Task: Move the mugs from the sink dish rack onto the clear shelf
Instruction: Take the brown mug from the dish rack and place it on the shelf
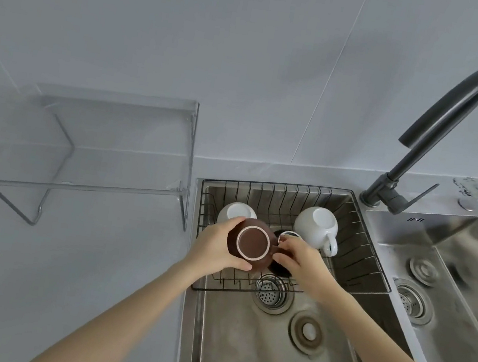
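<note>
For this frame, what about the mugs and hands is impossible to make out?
Head view only:
- The dark mug under the right hand: the hand covers most of it, so shape and grip are unclear.
- The left white mug: half hidden behind the brown mug in the left hand; no handle shows.
- The brown mug's handle: hidden where the two hands meet.
- The clear shelf: its top surface is see-through and hard to trace.

A round brown ceramic mug (253,243) with a pale-ringed base is upside down at the near left of the black wire dish rack (371,264) in the steel sink. Two white ceramic mugs are inverted farther back: one far left (237,213), partly hidden, one far right (316,226) with its handle pointing near-right. The clear acrylic shelf (112,142) stands empty to the left.
</note>
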Demonstrator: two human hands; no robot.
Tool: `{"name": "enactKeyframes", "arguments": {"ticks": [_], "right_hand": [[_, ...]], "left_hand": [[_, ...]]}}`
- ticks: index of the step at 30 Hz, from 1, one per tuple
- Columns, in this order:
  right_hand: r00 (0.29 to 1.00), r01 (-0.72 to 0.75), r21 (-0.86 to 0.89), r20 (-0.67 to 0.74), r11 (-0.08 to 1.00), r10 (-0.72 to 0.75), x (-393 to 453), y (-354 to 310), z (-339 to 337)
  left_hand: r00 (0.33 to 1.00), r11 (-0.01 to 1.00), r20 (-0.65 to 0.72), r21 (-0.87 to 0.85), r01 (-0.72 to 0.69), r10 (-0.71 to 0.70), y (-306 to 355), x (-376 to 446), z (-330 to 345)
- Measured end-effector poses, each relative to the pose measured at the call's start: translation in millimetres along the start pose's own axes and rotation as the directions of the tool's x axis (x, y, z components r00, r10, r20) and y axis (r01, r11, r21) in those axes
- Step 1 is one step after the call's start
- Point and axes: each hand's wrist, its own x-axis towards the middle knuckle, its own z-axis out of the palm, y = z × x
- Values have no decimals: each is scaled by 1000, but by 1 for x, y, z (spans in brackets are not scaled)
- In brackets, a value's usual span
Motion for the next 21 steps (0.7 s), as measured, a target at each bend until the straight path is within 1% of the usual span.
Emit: {"name": "enactKeyframes", "arguments": {"ticks": [2,6,9,11,14,16,21], "right_hand": [[999,31,-9,-27,999,-32,-7,-17,-20],[985,115,-14,-126,993,-116,-18,-63,-68],[972,197,-12,-127,980,-197,-17,-110,-95],[960,253,31,-128,967,-247,-12,-142,-103],[945,316,92,-118,944,-305,2,-185,-94],[935,349,134,-107,927,-337,17,-211,-79],[919,393,184,-61,901,-389,58,-270,-33]], "left_hand": [[998,998,-35,-32,-60,59,16,-4,-11],[980,983,-131,-85,-163,151,56,-10,-49],[960,966,-194,-118,-230,204,77,-21,-91],[952,959,-237,-157,-235,194,84,-28,-121],[928,945,-341,-227,-237,151,81,-39,-166],[913,946,-389,-234,-224,120,71,-45,-196],[903,968,-421,-177,-175,87,35,-59,-268]]}}
